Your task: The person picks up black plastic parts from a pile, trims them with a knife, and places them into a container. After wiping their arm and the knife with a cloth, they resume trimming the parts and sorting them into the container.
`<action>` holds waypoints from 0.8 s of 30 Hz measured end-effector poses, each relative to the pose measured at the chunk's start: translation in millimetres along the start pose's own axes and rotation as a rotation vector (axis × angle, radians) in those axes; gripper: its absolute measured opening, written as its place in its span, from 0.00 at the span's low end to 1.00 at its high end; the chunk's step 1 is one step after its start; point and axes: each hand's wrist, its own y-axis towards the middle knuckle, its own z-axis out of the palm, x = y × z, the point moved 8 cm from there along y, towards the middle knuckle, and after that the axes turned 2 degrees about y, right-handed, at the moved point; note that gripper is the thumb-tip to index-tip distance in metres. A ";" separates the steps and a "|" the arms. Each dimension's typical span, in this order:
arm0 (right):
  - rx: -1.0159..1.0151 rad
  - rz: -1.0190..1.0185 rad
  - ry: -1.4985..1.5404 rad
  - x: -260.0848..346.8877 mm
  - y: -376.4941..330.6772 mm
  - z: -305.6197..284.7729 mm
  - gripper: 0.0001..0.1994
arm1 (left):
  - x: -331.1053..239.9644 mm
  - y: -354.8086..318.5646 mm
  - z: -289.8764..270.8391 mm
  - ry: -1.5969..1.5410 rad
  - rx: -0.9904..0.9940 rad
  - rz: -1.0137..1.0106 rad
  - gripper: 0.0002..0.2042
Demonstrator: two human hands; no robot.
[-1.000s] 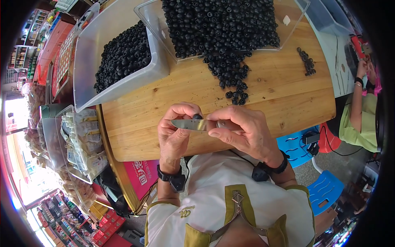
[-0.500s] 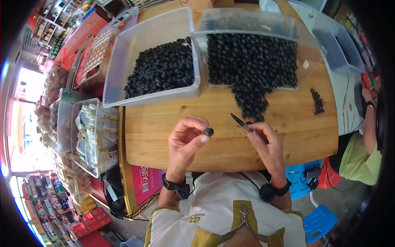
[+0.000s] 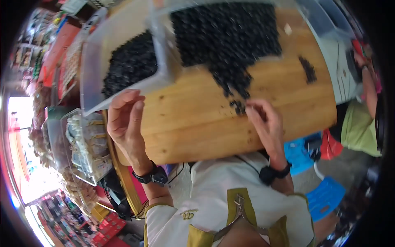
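Observation:
My left hand (image 3: 125,119) hangs open with fingers apart at the near corner of a clear plastic tub (image 3: 103,88) half full of small dark berries (image 3: 129,66); nothing shows in it. My right hand (image 3: 265,123) rests on the round wooden table (image 3: 193,123), its fingertips touching the near tip of a big heap of dark berries (image 3: 230,49). This heap spills from a second clear tub (image 3: 158,39). The small knife is not visible in my right hand, which is curled and blurred.
A small separate cluster of berries (image 3: 307,69) lies at the table's right. A person in a green top (image 3: 362,127) sits at the right edge. Blue stools (image 3: 325,193) stand below the table. Clear trays of packed goods (image 3: 86,144) sit to the left.
My left hand moved left from the table's middle to the tub's corner and opened; the berry it pinched is gone. My right hand reached forward to the heap's tip.

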 end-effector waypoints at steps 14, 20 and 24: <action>-0.041 0.065 0.179 -26.9 -9.1 -24.4 0.09 | 64.7 -75.9 155.2 0.410 0.581 -0.124 0.11; 0.009 0.082 0.200 -26.2 -10.4 -15.0 0.09 | 68.8 -72.8 165.3 0.492 0.571 -0.127 0.12; 0.024 0.078 0.213 -25.8 -6.7 -13.1 0.12 | 68.9 -69.9 166.7 0.502 0.562 -0.139 0.12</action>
